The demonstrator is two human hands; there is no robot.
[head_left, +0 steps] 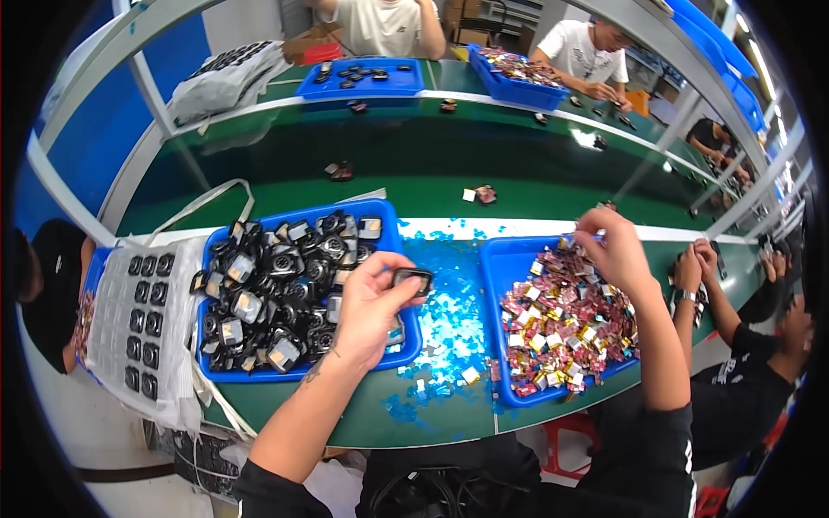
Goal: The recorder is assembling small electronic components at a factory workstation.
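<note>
My left hand (376, 302) pinches a small black watch-like case (413, 282) between thumb and fingers, over the right edge of a blue tray (408, 345). Heaped in that tray are black watch-like housings (285, 263), some with a pale square piece on them. My right hand (615, 250) hovers at the far right part of a second blue tray (494, 302), fingers bent together and pointing down. Whatever those fingers hold, if anything, is hidden. This second tray carries a pile of small red circuit boards (566, 324) with white and yellow pieces attached.
Blue film scraps (449, 324) lie between the trays. Beyond runs a green conveyor belt (285, 164) carrying scattered parts (485, 194). Left stands a stack of white trays (112, 319) holding black housings. Co-workers sit across the belt and at right, a hand (688, 269) close to my right arm.
</note>
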